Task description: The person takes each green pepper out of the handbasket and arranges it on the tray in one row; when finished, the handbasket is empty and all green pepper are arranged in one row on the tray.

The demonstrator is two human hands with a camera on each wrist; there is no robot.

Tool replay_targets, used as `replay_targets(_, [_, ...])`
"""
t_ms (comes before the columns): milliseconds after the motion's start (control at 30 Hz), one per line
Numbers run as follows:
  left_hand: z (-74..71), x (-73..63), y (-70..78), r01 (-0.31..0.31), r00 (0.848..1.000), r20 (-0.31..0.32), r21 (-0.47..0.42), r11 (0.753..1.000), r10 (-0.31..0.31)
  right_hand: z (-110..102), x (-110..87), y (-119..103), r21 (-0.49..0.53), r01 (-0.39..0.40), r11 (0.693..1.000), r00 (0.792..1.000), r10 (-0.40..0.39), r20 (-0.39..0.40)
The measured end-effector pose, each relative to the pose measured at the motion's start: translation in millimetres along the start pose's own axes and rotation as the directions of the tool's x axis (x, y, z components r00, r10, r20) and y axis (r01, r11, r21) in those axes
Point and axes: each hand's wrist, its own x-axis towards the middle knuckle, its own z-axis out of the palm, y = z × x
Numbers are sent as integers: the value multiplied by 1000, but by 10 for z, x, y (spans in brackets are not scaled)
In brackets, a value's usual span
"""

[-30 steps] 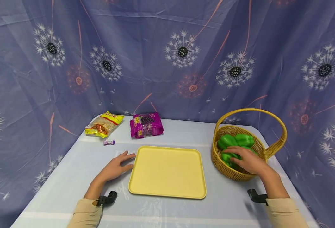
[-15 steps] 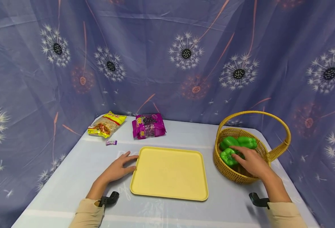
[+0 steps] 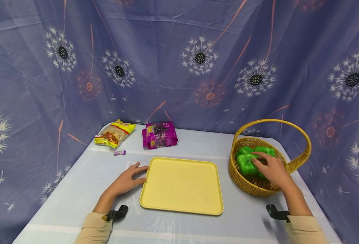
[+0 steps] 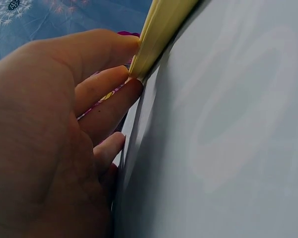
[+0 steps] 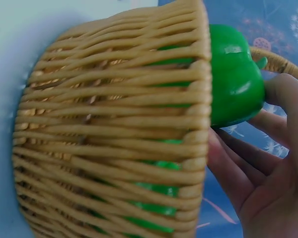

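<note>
My left hand (image 3: pixel 127 181) lies at the left edge of a yellow rectangular tray (image 3: pixel 181 185), its fingertips touching the rim. In the left wrist view those fingers (image 4: pixel 107 47) are fairly straight against the tray's side. My right hand (image 3: pixel 272 167) reaches into a woven basket (image 3: pixel 246 184) and holds a glossy green bell pepper (image 3: pixel 247 164) by its stem end. The right wrist view has this bell pepper (image 5: pixel 236 74) standing partly above the basket rim, with some fingertips hidden behind it. More green peppers (image 3: pixel 264 149) lie in the basket, partly covered by the hand.
A yellow snack bag (image 3: pixel 114 133) and a purple bag (image 3: pixel 160 135) lie at the back left of the white-covered table. A small purple packet (image 3: pixel 119 153) sits before them. The basket's tall handle (image 3: pixel 271 120) arches over its right side. A patterned curtain (image 3: pixel 155 67) hangs behind.
The right hand has taken hold of the front bell pepper, which has risen slightly and turned. The left hand has stayed at the tray. The head view shifted a little earlier on.
</note>
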Motion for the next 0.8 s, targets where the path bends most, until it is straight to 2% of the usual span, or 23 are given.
replay_targets(200, [-1, -1, 22, 17, 1000, 1, -6, 1000, -17, -61, 13, -109, 76, -83, 994, 997, 82, 6])
replay_targets(367, [-4, 3, 30, 24, 1000, -1, -1, 1000, -24, -110, 18, -207, 108, -107, 988, 994, 110, -24])
replay_targets(600, [-5, -2, 32, 15, 1000, -8, 5, 1000, -15, -133, 26, -303, 96, -77, 992, 994, 84, -66])
replay_targets(800, [1, -6, 31, 30, 1000, -8, -3, 1000, -30, -109, 32, -409, 72, -21, 997, 994, 28, -105])
